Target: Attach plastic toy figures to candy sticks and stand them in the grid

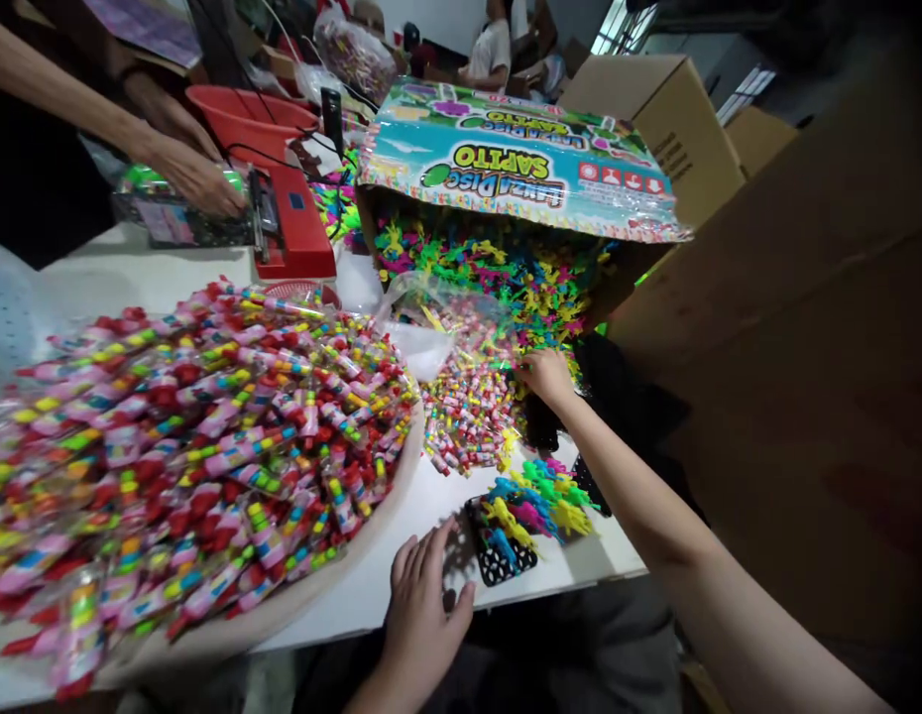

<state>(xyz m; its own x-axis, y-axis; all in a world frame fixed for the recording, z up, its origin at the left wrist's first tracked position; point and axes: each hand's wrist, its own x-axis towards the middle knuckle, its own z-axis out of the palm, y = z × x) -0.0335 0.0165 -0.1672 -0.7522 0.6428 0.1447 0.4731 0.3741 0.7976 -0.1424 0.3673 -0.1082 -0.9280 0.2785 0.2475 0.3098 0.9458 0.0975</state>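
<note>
My left hand (423, 600) rests at the table's front edge, fingers stretched out and holding nothing. Just right of it lies a black-and-white patterned phone-like case (498, 550), with several plastic frog-like figures (539, 501) in blue, yellow, green and pink on and around it. Farther back, my right hand (546, 377) is closed beside a clear plastic bag (468, 332) and a heap of small wrapped candies (468, 421). What its fingers pinch, if anything, is too small and blurred to make out. Behind it, a tipped printed carton (520, 164) spills many colourful figures (506, 278).
At left, a large round tub (387, 526) is heaped with candy-filled tubes (208, 446). Behind it a co-worker's hands (200, 174) hold a package at a red sealer (297, 223). A red basin (245, 114) stands behind. Brown cardboard (788, 397) blocks the right side.
</note>
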